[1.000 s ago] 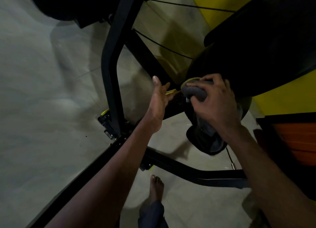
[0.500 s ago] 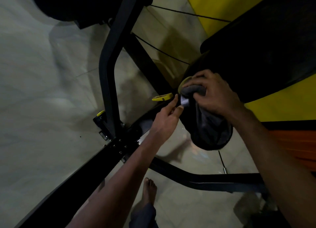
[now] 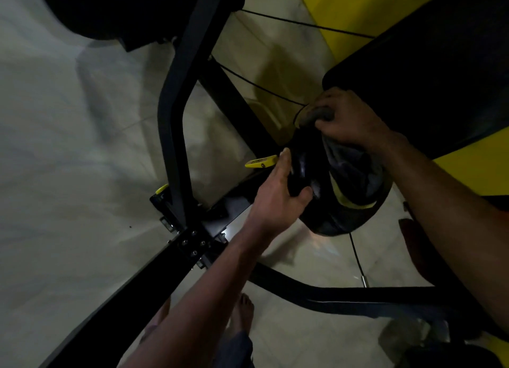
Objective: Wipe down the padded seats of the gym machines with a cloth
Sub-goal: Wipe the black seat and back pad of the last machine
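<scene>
Dim light. Right hand (image 3: 349, 119) curled tight on a bunched grey cloth (image 3: 344, 163) at the top of a rounded black pad (image 3: 303, 172), just below the big padded seat (image 3: 440, 64). Left hand (image 3: 275, 199) wraps the pad's near side, thumb underneath, probably steadying it. Cloth looks soft, limp, light; best held bunched. Pad likely firm with a slick cover, so it may turn under pressure.
</scene>
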{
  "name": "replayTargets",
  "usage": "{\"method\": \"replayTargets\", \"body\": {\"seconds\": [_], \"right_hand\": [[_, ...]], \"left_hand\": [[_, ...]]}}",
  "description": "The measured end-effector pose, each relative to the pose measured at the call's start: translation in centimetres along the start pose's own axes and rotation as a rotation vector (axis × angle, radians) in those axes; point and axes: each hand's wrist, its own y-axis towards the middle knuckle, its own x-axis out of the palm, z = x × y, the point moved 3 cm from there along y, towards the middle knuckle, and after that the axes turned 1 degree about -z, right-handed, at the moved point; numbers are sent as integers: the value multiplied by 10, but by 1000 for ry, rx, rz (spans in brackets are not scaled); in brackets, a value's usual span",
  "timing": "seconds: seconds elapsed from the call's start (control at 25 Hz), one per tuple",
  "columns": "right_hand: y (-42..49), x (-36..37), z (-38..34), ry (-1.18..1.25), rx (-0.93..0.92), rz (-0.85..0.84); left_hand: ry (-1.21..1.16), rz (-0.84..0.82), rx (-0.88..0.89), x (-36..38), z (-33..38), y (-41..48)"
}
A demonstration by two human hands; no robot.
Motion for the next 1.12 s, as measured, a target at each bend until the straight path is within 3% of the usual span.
{"method": "replayTargets", "body": {"seconds": [0.2, 0.52, 0.72, 0.92, 1.12], "right_hand": [[1, 16, 18, 117, -40, 110], [46, 5, 50, 30, -45, 146], [45, 11, 77, 177, -105, 251], [64, 2, 118, 250, 87, 286], [55, 16, 122, 219, 12, 324]], "left_hand": [[54, 124, 37, 3, 14, 8], [263, 241, 62, 21, 27, 41], [390, 277, -19, 29, 45, 67], [587, 293, -120, 44, 62, 99], [649, 342, -165, 51, 61, 104]]}}
